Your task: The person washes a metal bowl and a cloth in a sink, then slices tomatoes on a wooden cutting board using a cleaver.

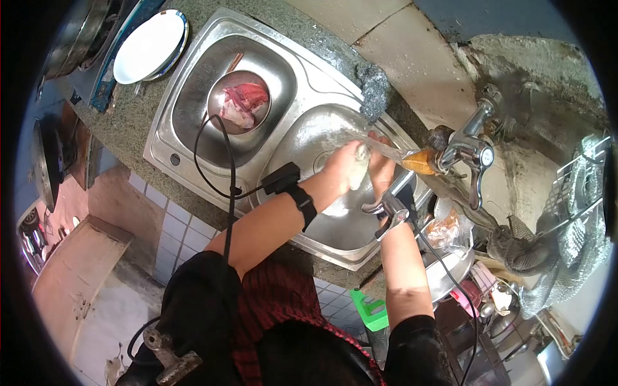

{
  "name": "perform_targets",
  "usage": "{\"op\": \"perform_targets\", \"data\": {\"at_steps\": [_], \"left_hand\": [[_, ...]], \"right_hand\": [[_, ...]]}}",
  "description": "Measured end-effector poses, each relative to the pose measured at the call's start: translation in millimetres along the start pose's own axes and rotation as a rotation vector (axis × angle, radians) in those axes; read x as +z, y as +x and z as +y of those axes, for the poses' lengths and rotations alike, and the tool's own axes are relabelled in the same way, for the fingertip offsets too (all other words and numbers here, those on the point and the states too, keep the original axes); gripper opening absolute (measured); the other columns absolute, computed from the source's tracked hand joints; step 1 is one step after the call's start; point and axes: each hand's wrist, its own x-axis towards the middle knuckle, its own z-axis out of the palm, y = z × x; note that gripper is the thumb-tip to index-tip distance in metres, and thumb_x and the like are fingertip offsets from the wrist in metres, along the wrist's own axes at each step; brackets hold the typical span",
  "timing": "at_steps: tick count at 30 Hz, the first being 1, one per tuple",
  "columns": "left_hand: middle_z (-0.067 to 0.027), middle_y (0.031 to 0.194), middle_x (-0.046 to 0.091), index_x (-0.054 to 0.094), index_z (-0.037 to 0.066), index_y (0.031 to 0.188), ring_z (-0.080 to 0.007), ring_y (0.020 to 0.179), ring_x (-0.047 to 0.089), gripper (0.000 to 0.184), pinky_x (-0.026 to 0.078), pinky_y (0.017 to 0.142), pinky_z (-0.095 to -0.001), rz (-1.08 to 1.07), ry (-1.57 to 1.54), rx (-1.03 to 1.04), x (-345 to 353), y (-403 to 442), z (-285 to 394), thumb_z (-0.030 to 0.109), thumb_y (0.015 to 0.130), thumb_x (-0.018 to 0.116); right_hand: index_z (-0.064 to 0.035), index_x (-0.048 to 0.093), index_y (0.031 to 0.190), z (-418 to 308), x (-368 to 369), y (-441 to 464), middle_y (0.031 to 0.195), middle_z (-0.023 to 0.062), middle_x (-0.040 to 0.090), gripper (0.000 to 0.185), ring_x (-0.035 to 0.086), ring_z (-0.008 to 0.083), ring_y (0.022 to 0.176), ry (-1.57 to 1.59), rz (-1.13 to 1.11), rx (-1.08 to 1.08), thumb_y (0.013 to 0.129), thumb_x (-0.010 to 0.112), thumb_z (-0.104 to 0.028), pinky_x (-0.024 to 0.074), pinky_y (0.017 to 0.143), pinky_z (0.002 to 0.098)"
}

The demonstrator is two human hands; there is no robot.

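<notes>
Left hand [342, 168] grips a pale item [359, 170], open basin [340, 224] below; right hand [382, 164], grip unclear, near the rim [396, 134].

The view is bright overall, under pale light whose source is out of frame. The plate [147, 46] is blown out to nearly flat white, the steel sink [163, 138] carries glare along its rim and soft sheen in its 2 basins, and the tap [487, 156] glints in small hot spots. Highlights bleach the left hand [344, 167] and the right forearm [405, 289], while the black sleeves [193, 309] sink into shadow with little detail. The stream of water [388, 150] is a translucent smear. The wide lens bows the sink's long edge, and a dark vignette rounds off all 4 corners. Small things at lower right look soft and hard to separate.
</notes>
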Motion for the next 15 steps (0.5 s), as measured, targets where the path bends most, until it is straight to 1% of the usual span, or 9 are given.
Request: {"op": "perform_targets", "data": {"at_steps": [1, 3, 4, 5, 6, 9, 12, 13, 15], "left_hand": [[-0.0112, 0.101, 0.064, 0.056, 0.008, 0.113, -0.0253, 0.095, 0.063, 0.043, 0.052, 0.081, -0.0409, -0.052, -0.126, -0.095, -9, 5, 4, 0.044, 0.094, 0.042], [-0.0163, 0.113, 0.060, 0.051, 0.007, 0.121, -0.0288, 0.106, 0.060, 0.052, 0.048, 0.091, -0.0428, -0.279, -0.312, -0.233, -34, 10, 35, 0.050, 0.092, 0.043], [-0.0236, 0.122, 0.053, 0.042, 0.002, 0.129, -0.0348, 0.114, 0.054, 0.062, 0.041, 0.101, -0.0476, -0.236, -0.126, -0.132, -54, 21, 40, 0.050, 0.091, 0.048], [-0.0236, 0.122, 0.053, 0.042, 0.002, 0.129, -0.0348, 0.114, 0.054, 0.062, 0.041, 0.101, -0.0476, -0.238, -0.128, -0.125, -39, 5, 52, 0.050, 0.091, 0.048], [-0.0235, 0.121, 0.054, 0.041, 0.000, 0.130, -0.0348, 0.115, 0.053, 0.065, 0.037, 0.103, -0.0487, -0.016, -0.034, -0.288, -22, -13, 61, 0.050, 0.089, 0.050], [-0.0211, 0.112, 0.058, 0.046, 0.000, 0.126, -0.0314, 0.107, 0.058, 0.063, 0.044, 0.096, -0.0460, 0.025, 0.021, -0.504, -34, 17, 44, 0.047, 0.086, 0.058], [-0.0129, 0.102, 0.063, 0.055, 0.006, 0.117, -0.0232, 0.084, 0.066, 0.044, 0.056, 0.069, -0.0383, -0.262, 0.124, -0.412, -35, 34, 35, 0.040, 0.089, 0.057], [-0.0129, 0.102, 0.063, 0.055, 0.006, 0.117, -0.0232, 0.084, 0.066, 0.044, 0.056, 0.069, -0.0383, -0.264, 0.122, -0.411, -32, 31, 33, 0.040, 0.089, 0.057], [-0.0086, 0.102, 0.063, 0.056, 0.010, 0.117, -0.0200, 0.083, 0.065, 0.044, 0.054, 0.075, -0.0406, -0.439, -0.132, -0.480, -28, 24, 31, 0.045, 0.090, 0.056]], "right_hand": [[0.0008, 0.058, 0.104, 4, -12, -2, 0.093, 0.0104, 0.063, 0.023, 0.060, 0.0194, 0.073, -0.003, -0.006, 0.003, 0.089, 0.058, -0.017, 0.0471, 0.062, 0.0296], [-0.0008, 0.057, 0.109, -17, -36, -3, 0.095, 0.0073, 0.062, 0.029, 0.056, 0.0140, 0.070, 0.731, -0.227, 0.487, 0.084, 0.063, -0.016, 0.0455, 0.059, 0.0260], [-0.0017, 0.057, 0.111, -36, -47, -2, 0.096, 0.0054, 0.061, 0.034, 0.055, 0.0110, 0.068, 0.949, -0.214, 0.768, 0.081, 0.067, -0.015, 0.0445, 0.058, 0.0242], [-0.0017, 0.057, 0.111, -45, -54, 0, 0.096, 0.0054, 0.061, 0.034, 0.055, 0.0110, 0.068, 0.948, -0.217, 0.761, 0.081, 0.067, -0.015, 0.0445, 0.058, 0.0242], [-0.0027, 0.057, 0.112, -50, -59, -1, 0.096, 0.0043, 0.061, 0.036, 0.054, 0.0105, 0.068, 0.825, -0.327, 0.618, 0.079, 0.068, -0.013, 0.0446, 0.058, 0.0243], [-0.0038, 0.057, 0.113, -65, -67, -1, 0.098, 0.0030, 0.061, 0.038, 0.054, 0.0098, 0.070, 0.761, -0.568, 0.400, 0.076, 0.068, -0.011, 0.0449, 0.061, 0.0240], [-0.0041, 0.057, 0.114, -84, -89, 2, 0.104, 0.0018, 0.060, 0.039, 0.057, 0.0102, 0.083, 0.896, -0.886, 0.229, 0.077, 0.068, -0.010, 0.0449, 0.074, 0.0230], [-0.0041, 0.057, 0.114, -83, -92, 3, 0.104, 0.0018, 0.060, 0.039, 0.057, 0.0102, 0.083, 0.893, -0.886, 0.230, 0.077, 0.068, -0.010, 0.0449, 0.074, 0.0230], [-0.0080, 0.060, 0.113, -80, -96, 7, 0.110, 0.0017, 0.061, 0.046, 0.055, 0.0137, 0.105, 1.122, -0.664, 0.306, 0.071, 0.078, -0.017, 0.0414, 0.093, 0.0280]]}}
